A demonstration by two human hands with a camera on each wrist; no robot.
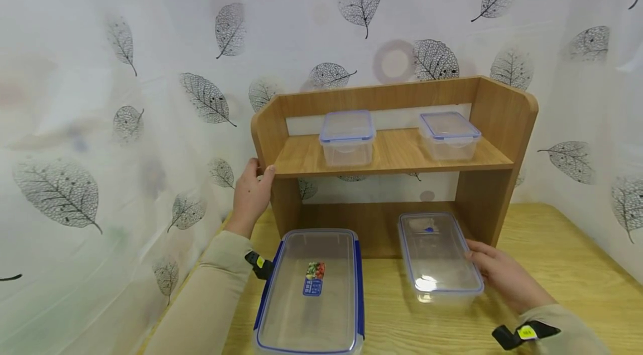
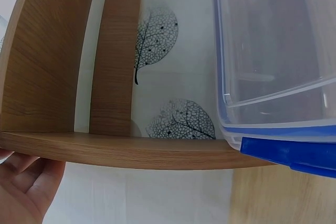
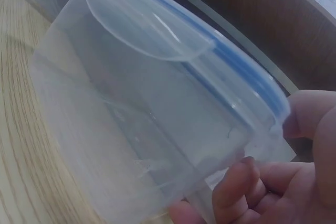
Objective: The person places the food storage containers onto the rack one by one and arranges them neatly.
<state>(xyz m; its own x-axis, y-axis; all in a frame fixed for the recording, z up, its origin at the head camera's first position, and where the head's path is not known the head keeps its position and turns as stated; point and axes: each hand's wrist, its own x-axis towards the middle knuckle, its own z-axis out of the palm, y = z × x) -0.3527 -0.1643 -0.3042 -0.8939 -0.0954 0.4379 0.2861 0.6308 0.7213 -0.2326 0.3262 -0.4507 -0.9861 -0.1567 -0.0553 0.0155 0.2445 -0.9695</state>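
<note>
My left hand [image 1: 253, 192] grips the left side panel of a wooden shelf unit [image 1: 392, 168] at the height of its upper board, thumb on the front edge. In the left wrist view the fingers [image 2: 44, 182] show against the panel's outer face. On the right, my right hand [image 1: 502, 274] holds a clear food container [image 1: 437, 254] with a blue-lined lid by its right side. The right wrist view has one digit [image 3: 304, 111] at the lid's edge and curled fingers [image 3: 236, 187] below the rim. Near my left forearm is a larger lidded container [image 1: 316, 299] with blue side clips.
Two small clear lidded containers, a left one [image 1: 348, 140] and a right one [image 1: 449, 136], stand on the upper board. The unit stands on a light wood table [image 1: 562, 249]. Behind it hangs a white leaf-patterned curtain [image 1: 301, 20], which also runs along the left side.
</note>
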